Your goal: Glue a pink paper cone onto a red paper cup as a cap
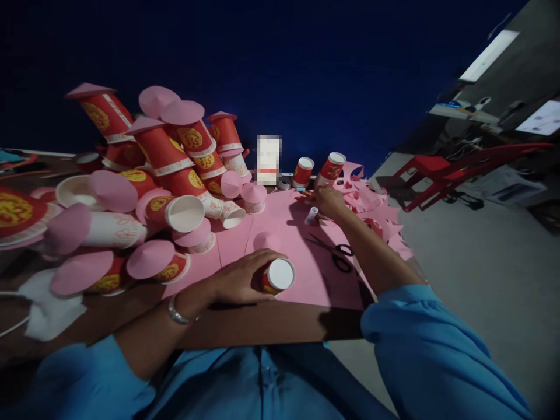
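My left hand (245, 274) is wrapped around a red paper cup (281, 274) with gold print, standing with its white base up near the table's front edge. A small pink paper cone (266, 241) lies just beyond it. At the back right, my right hand (329, 201) reaches out with its fingers curled in front of a tilted red cup (333, 166). What those fingers hold, if anything, is hidden. Close to this hand is a small whitish glue stick (311, 216). Black-handled scissors (342, 258) lie between my forearms on pink paper (301, 280).
A pile of red and white paper cups, many with pink cone tops (151, 259), fills the left side. Another red cup (303, 172) and a tape roll (284, 184) are at the back. Pink scraps (371, 201) heap at right. A red chair (424, 175) stands beyond.
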Tool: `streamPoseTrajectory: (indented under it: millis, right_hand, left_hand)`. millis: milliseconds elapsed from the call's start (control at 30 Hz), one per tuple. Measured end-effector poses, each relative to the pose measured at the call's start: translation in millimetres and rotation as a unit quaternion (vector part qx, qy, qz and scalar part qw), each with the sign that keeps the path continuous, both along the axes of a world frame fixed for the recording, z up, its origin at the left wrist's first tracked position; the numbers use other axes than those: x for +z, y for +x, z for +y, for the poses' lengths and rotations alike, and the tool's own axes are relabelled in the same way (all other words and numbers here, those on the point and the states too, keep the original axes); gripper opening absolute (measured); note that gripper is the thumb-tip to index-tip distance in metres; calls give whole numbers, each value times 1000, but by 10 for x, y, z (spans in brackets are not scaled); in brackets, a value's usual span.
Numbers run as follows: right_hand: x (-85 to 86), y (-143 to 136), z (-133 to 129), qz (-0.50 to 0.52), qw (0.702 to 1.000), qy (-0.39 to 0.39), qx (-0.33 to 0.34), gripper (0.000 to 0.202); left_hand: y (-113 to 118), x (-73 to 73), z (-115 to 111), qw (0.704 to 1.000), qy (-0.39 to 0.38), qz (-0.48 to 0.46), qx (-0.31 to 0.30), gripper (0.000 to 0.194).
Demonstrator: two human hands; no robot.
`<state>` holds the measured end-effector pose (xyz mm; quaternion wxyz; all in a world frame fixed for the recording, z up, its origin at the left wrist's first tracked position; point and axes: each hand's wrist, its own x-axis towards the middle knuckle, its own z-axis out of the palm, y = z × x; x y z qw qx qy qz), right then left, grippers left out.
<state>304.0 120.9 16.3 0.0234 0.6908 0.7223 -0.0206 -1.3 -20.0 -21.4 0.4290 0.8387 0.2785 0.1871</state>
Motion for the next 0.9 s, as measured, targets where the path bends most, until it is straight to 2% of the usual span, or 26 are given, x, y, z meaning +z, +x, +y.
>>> streamPoseTrajectory:
  millis: [133,267,467,567,633,700,800,900]
  right_hand:
    - [-70,33,50,100,994,42,-16,21]
    - [-44,99,99,240,964,109,-19,19]
    - [40,169,147,434,875,214,-15,34]
    - [106,171,96,537,801,264,21,38]
    - [181,132,-2,595,742,303,55,40]
    - [272,47,-167,615,712,331,76,38]
    - [376,-145,-506,641,704,287,107,32]
    - [373,-331,-829,663,709,204,127,32]
  left_hand:
    - [-3,1,23,999,41,-23,-14,77]
    - [-30,-6,39,998,59,-19,-13,79]
    - [-48,-7,32,999,39,-14,14,82]
    - [-36,25,28,999,29,-5,32,80]
    - [-23,48,27,999,24,1,35,78]
    - [-12,62,25,999,18,9,40,78]
    - [-5,59,23,998,8,24,55,77]
    - [-9,32,29,997,8,36,70,76]
